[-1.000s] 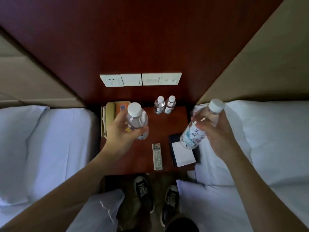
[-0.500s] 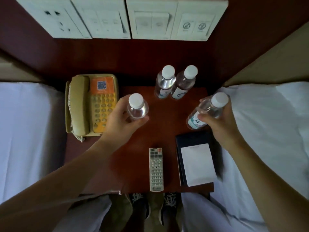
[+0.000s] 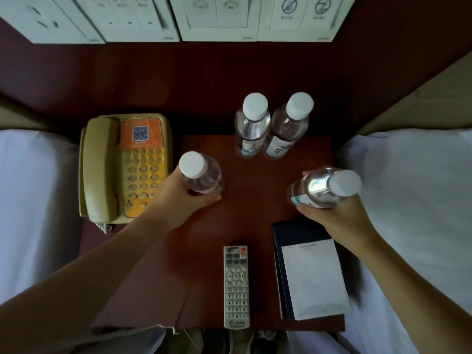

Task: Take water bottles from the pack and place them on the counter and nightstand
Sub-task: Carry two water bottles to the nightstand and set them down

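My left hand (image 3: 176, 198) grips a clear water bottle (image 3: 200, 173) with a white cap, upright, low over the dark red nightstand (image 3: 250, 215) beside the phone. My right hand (image 3: 334, 215) holds a second water bottle (image 3: 321, 187), tilted with its cap toward the right, at the nightstand's right side. Two more capped bottles (image 3: 251, 126) (image 3: 288, 127) stand side by side at the back of the nightstand. Whether the held bottles touch the surface I cannot tell. No pack is in view.
A beige and orange phone (image 3: 122, 167) fills the left of the nightstand. A remote (image 3: 236, 286) and a dark folder with a white notepad (image 3: 313, 277) lie at the front. White beds (image 3: 33, 200) (image 3: 419, 200) flank both sides; switch panels (image 3: 178, 19) are on the wall.
Both hands have lowered their bottles toward the nightstand, and the view has moved closer. The right bottle now sits further down, near the folder.
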The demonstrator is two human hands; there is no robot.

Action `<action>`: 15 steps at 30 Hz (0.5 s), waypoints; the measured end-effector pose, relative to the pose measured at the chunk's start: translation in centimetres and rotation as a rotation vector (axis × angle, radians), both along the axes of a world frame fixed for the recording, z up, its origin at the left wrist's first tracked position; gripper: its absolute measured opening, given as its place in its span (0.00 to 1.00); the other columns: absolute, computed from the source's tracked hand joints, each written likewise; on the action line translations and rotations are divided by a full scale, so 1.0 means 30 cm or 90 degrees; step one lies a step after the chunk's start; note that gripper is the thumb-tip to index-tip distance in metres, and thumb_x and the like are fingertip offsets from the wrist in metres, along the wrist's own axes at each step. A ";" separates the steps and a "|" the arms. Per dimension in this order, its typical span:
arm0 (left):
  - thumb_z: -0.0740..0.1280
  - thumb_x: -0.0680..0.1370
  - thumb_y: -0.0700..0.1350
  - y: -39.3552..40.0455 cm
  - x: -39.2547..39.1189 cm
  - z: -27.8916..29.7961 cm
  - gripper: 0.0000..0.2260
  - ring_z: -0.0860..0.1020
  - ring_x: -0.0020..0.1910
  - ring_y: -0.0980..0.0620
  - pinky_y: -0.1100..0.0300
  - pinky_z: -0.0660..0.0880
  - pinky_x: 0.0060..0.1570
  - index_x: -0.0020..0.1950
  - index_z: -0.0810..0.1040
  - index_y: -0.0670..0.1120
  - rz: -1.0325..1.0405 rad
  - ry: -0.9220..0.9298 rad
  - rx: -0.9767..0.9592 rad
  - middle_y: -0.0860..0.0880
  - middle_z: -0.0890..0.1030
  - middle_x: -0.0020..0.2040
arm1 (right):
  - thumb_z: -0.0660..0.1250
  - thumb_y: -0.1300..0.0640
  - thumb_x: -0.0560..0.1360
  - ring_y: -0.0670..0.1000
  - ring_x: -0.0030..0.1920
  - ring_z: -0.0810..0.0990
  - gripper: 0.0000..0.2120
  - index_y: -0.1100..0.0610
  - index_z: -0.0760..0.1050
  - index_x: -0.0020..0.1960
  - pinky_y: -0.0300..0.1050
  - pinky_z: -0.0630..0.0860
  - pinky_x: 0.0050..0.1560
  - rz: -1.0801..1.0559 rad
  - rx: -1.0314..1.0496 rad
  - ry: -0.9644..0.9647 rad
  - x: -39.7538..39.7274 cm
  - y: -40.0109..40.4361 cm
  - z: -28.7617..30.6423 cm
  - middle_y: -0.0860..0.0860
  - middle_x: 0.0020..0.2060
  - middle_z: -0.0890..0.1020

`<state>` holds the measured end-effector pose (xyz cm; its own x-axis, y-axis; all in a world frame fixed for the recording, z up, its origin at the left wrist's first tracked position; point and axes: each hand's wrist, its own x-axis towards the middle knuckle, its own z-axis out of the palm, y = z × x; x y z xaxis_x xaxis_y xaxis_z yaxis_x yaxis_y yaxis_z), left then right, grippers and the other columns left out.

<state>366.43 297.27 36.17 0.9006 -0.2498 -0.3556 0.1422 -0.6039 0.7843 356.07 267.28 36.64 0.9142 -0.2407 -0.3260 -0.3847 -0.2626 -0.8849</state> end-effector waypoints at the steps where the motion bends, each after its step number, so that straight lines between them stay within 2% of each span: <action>1: 0.81 0.65 0.49 -0.006 0.011 -0.011 0.27 0.80 0.51 0.68 0.60 0.77 0.58 0.62 0.78 0.49 0.005 0.015 -0.003 0.62 0.83 0.50 | 0.80 0.65 0.65 0.46 0.57 0.82 0.29 0.51 0.77 0.63 0.51 0.79 0.62 0.003 -0.003 0.011 0.007 -0.008 -0.012 0.45 0.55 0.84; 4: 0.81 0.66 0.47 -0.034 0.052 -0.037 0.28 0.81 0.56 0.62 0.61 0.78 0.60 0.64 0.77 0.46 0.025 0.029 -0.052 0.55 0.84 0.56 | 0.81 0.62 0.64 0.47 0.56 0.83 0.26 0.49 0.79 0.60 0.57 0.78 0.62 -0.004 -0.014 0.021 0.042 -0.032 -0.040 0.46 0.53 0.85; 6: 0.81 0.66 0.48 -0.048 0.092 -0.047 0.30 0.81 0.57 0.59 0.60 0.78 0.60 0.65 0.77 0.48 0.043 0.022 -0.062 0.55 0.83 0.58 | 0.80 0.63 0.65 0.47 0.56 0.83 0.24 0.50 0.79 0.59 0.57 0.78 0.62 -0.003 -0.011 0.013 0.073 -0.049 -0.054 0.47 0.52 0.85; 9: 0.81 0.64 0.50 -0.060 0.162 -0.050 0.29 0.81 0.57 0.56 0.53 0.78 0.61 0.63 0.77 0.49 0.029 0.011 -0.047 0.55 0.84 0.56 | 0.79 0.63 0.67 0.42 0.53 0.83 0.19 0.49 0.79 0.55 0.51 0.79 0.60 -0.003 -0.027 -0.007 0.127 -0.071 -0.056 0.45 0.50 0.85; 11: 0.81 0.65 0.48 -0.064 0.205 -0.044 0.28 0.81 0.58 0.56 0.51 0.77 0.62 0.63 0.78 0.49 0.000 0.017 -0.044 0.54 0.84 0.57 | 0.78 0.63 0.68 0.40 0.52 0.83 0.19 0.47 0.79 0.53 0.47 0.79 0.59 0.019 -0.045 -0.024 0.166 -0.086 -0.054 0.45 0.50 0.84; 15: 0.79 0.68 0.38 -0.080 0.263 -0.023 0.22 0.81 0.55 0.58 0.55 0.75 0.63 0.60 0.80 0.48 -0.070 0.040 -0.045 0.53 0.84 0.54 | 0.78 0.63 0.68 0.47 0.56 0.83 0.20 0.53 0.79 0.58 0.55 0.78 0.62 0.050 -0.057 -0.025 0.239 -0.124 -0.062 0.50 0.53 0.85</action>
